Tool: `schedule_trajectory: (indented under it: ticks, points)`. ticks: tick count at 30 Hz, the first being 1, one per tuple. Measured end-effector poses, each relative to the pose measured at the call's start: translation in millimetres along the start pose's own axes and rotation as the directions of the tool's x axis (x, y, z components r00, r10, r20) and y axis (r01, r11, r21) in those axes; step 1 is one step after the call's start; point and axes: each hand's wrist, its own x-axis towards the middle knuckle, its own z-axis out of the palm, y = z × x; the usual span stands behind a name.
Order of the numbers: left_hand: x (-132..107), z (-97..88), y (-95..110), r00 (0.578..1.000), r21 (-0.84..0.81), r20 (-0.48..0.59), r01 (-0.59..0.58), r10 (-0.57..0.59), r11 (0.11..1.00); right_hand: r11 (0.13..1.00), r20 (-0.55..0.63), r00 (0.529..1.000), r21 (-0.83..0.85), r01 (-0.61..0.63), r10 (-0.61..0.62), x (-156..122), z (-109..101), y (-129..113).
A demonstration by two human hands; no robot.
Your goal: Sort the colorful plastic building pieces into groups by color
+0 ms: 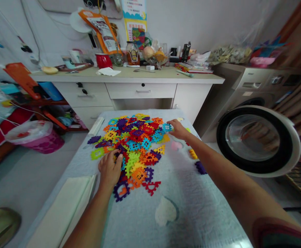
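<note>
Fingers of the right hand [177, 129] pinch a blue piece [167, 127]; those of the left hand [110, 169] curl half-open against the pile [132, 159] between, hold unclear. Little seems done: most lies heaped, a purple piece [201, 167] apart, right of both.

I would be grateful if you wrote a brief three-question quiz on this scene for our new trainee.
1. Multiple choice: what colour is the square, window-patterned plastic piece at the right hand?
a) red
b) light blue
c) dark purple

2. True or false: the round glass door of the silver-grey washing machine stands open.

3. Short answer: which hand is nearer the dark-purple plastic piece with a large hole, at the near end of the heap of multicoloured plastic pieces?

Key: 1. b, light blue. 2. True. 3. The left hand.
</note>
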Motion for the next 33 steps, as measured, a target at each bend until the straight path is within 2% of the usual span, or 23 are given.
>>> schedule_trajectory:
  ticks: [2, 5, 9, 18, 33]
  points:
    - [0.3, 0.2, -0.8, 1.0, 0.001, 0.002, -0.004, 0.004, 1.0, 0.993, -0.032, 0.993, -0.038, -0.113, 0.112, 5.7, -12.4, 28.2]
    - [0.7, 0.3, -1.0, 1.0, 0.003, 0.003, -0.009, 0.009, 1.0, 0.947, -0.018, 0.953, -0.1, -0.304, 0.304, 12.5, -27.2, 66.8]
    - [1.3, 0.4, -1.6, 1.0, 0.005, 0.002, -0.028, 0.028, 1.0, 0.898, 0.031, 0.91, -0.179, -0.402, 0.414, 15.5, -34.0, 96.0]
    - [1.4, 0.6, -3.9, 0.999, 0.019, 0.009, -0.031, 0.031, 0.999, 0.897, 0.106, 0.907, -0.233, -0.376, 0.408, 20.4, -28.5, 112.5]
    - [0.7, 0.1, -4.3, 0.999, 0.026, 0.011, -0.042, 0.042, 0.999, 0.883, 0.123, 0.89, -0.242, -0.401, 0.438, 25.2, -22.1, 119.6]
